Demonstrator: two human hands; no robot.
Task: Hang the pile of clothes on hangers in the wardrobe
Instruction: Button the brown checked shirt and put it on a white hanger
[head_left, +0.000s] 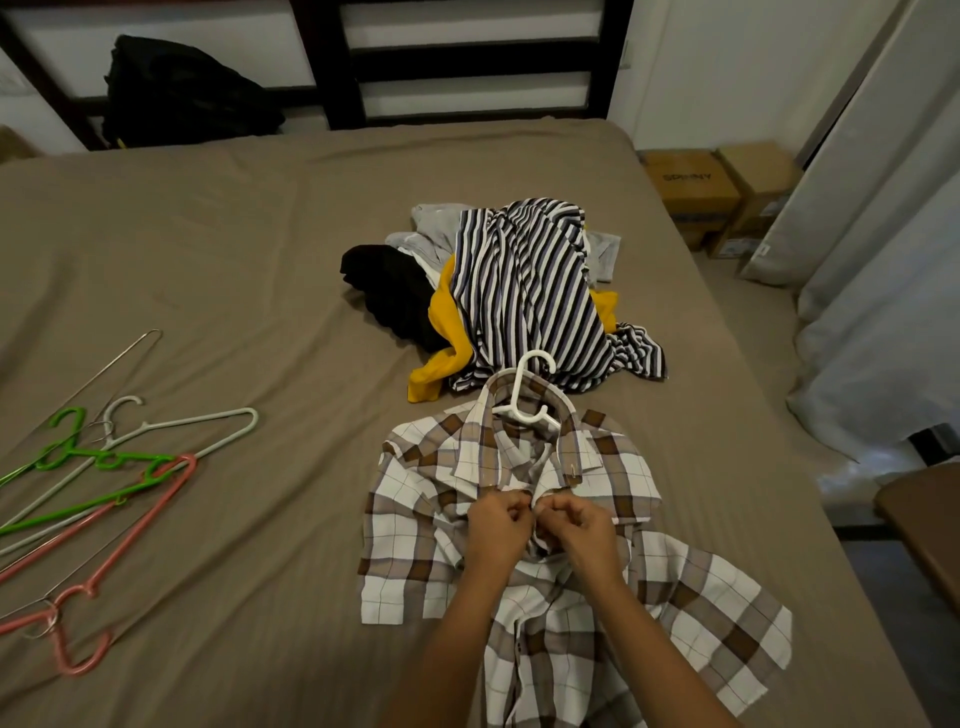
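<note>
Bed (260, 260), contents:
- Shirt (415, 571): flat, near side, right of centre.
- Hanger (522, 400): inside the shirt's collar, hook reaching back to the pile.
- Pile of clothes (519, 291): just behind the shirt.
- Left hand (496, 530), right hand (576, 525): side by side on the shirt front, below the collar.
- Loose hangers (111, 460): overlapping, left side.
- Bag (176, 93): far left, against the headboard (343, 62).

Floor, right of the bed: boxes (691, 182).

Bed (260, 260) with a taupe-brown sheet. Lying directly on it: brown-and-white checked button shirt (415, 545) spread near the front edge, and just beyond it a heap of clothes (524, 291) with a navy-and-white striped garment on top of yellow, black and grey pieces. Far left, a loose cluster of green, pink, white and bare-wire hangers (104, 467); a black fabric bag (176, 93) sits at the head-end left corner.
</note>
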